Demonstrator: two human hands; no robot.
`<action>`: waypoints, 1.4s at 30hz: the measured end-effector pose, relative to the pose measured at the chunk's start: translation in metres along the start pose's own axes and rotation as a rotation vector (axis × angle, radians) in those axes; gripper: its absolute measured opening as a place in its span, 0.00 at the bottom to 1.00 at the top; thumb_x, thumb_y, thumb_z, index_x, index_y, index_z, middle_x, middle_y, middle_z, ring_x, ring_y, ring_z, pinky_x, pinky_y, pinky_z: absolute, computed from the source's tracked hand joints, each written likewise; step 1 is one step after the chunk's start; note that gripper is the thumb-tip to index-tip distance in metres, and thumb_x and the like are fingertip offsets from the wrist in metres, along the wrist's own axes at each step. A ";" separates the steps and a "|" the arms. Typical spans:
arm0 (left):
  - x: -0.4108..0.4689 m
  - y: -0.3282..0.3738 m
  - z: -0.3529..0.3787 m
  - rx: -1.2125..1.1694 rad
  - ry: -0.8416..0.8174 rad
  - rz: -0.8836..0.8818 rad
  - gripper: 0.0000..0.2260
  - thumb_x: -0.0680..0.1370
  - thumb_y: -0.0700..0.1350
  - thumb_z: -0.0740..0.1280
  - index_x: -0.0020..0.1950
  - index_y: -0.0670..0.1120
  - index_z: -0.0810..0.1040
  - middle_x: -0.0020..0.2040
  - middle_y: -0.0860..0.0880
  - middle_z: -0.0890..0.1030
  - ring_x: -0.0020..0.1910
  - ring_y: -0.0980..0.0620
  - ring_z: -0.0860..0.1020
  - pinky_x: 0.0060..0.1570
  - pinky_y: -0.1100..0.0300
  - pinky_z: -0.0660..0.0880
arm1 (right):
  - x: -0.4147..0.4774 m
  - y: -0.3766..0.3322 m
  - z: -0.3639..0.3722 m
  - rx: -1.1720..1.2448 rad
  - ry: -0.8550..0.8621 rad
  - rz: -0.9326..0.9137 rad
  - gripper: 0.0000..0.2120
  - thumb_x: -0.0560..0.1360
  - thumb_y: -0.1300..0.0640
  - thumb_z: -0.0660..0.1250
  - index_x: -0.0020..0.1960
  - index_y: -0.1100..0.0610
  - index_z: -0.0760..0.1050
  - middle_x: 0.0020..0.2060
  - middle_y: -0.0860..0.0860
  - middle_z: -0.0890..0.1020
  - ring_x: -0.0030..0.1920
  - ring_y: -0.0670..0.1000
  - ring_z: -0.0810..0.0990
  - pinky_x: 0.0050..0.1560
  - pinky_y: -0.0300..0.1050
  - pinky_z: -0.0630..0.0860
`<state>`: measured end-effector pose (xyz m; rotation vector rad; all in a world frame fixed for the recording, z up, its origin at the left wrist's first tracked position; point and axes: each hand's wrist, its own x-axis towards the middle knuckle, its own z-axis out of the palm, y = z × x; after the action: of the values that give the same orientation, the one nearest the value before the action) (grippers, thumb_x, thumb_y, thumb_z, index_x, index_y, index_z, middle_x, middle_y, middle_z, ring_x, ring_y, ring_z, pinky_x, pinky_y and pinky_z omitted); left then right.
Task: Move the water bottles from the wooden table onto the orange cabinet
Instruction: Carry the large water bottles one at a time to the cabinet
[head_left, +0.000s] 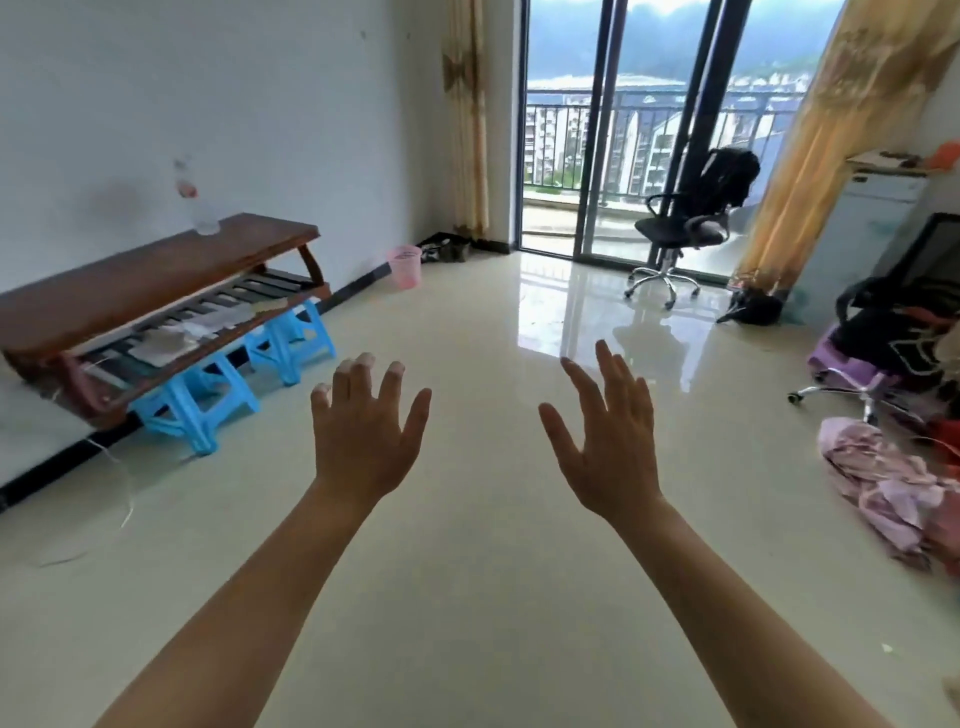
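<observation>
One clear water bottle (196, 200) with a pink label stands upright on the far end of the long wooden table (135, 283) against the left wall. Both my arms reach forward over the bare floor. My left hand (363, 436) is spread open, its fingertips slightly bent, holding nothing. My right hand (605, 441) is also open with straight fingers and is empty. Both hands are well to the right of the table and far from the bottle. No orange cabinet is in sight.
Blue plastic stools (208, 395) prop the table's lower shelf. A pink bin (405, 266) stands by the wall. A black office chair (685, 228) is near the balcony door; a cluttered chair (883, 348) and pink cloth (893, 488) are at right.
</observation>
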<state>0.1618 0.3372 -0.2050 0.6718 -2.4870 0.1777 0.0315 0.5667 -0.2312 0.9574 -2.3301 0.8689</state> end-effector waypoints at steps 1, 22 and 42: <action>0.012 -0.012 0.013 0.015 -0.014 -0.017 0.27 0.82 0.61 0.51 0.67 0.43 0.75 0.67 0.36 0.73 0.66 0.36 0.72 0.58 0.36 0.70 | 0.017 0.005 0.024 0.017 -0.022 -0.004 0.28 0.82 0.37 0.54 0.78 0.49 0.64 0.82 0.54 0.57 0.81 0.57 0.54 0.79 0.62 0.52; 0.326 -0.255 0.194 0.290 0.089 -0.417 0.26 0.82 0.60 0.52 0.67 0.42 0.75 0.64 0.37 0.74 0.63 0.37 0.73 0.55 0.40 0.71 | 0.437 -0.047 0.420 0.330 -0.342 -0.318 0.31 0.81 0.36 0.54 0.80 0.47 0.59 0.81 0.55 0.57 0.80 0.59 0.58 0.79 0.64 0.55; 0.655 -0.558 0.430 0.188 -0.028 -0.491 0.26 0.82 0.59 0.53 0.68 0.42 0.75 0.65 0.37 0.75 0.63 0.38 0.74 0.53 0.40 0.74 | 0.762 -0.159 0.793 0.346 -0.413 -0.316 0.34 0.80 0.33 0.52 0.81 0.47 0.52 0.82 0.53 0.57 0.80 0.56 0.59 0.80 0.61 0.53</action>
<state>-0.2385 -0.5373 -0.2185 1.3432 -2.2662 0.2165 -0.4842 -0.4175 -0.2423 1.7414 -2.2903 1.0364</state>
